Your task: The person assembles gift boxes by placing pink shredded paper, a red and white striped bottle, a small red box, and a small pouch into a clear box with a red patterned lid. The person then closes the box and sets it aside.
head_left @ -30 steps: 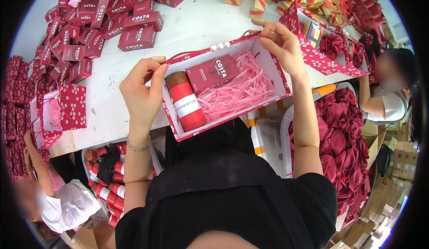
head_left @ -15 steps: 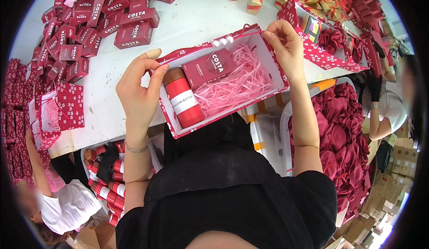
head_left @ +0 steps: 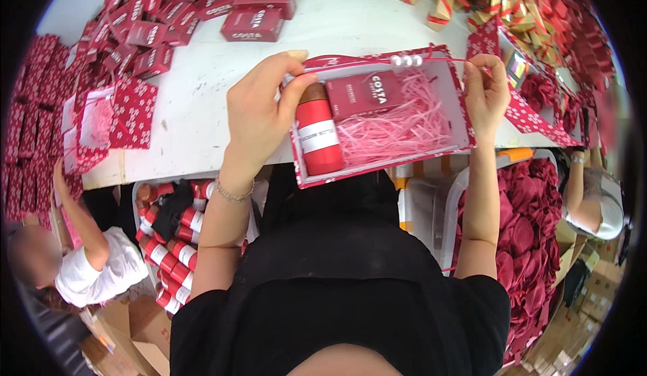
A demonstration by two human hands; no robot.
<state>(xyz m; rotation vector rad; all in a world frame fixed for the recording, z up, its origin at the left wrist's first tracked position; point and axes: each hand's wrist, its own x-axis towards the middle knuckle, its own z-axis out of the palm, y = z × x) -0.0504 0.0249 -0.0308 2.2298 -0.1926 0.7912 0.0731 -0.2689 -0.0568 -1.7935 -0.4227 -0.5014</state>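
A red flower-patterned gift box (head_left: 384,172), white inside, stands tilted at the table's near edge. In it are a red bottle (head_left: 317,116) with a white label and brown cap, a dark red carton (head_left: 354,96), and pink shredded paper (head_left: 397,136). A thin red cord (head_left: 445,59) with white pearl-like beads (head_left: 406,60) is stretched along the far rim. My left hand (head_left: 266,106) is closed in a pinch at the box's far left corner, apparently on the cord; its fingertips partly hide the hold. Beyond the right end, my right hand (head_left: 488,96) pinches the cord.
Dark red cartons (head_left: 253,25) pile up at the back left, gold boxes (head_left: 441,8) at the back right. Below the table are a bin of bottles (head_left: 178,254) and a tub of dark red satin pieces (head_left: 519,234). Co-workers sit left (head_left: 101,268) and right (head_left: 596,200).
My view has shifted, so the box and hands appear farther right. The box looks more level, and the cord is now drawn straighter toward my right hand, which sits farther from the rim.
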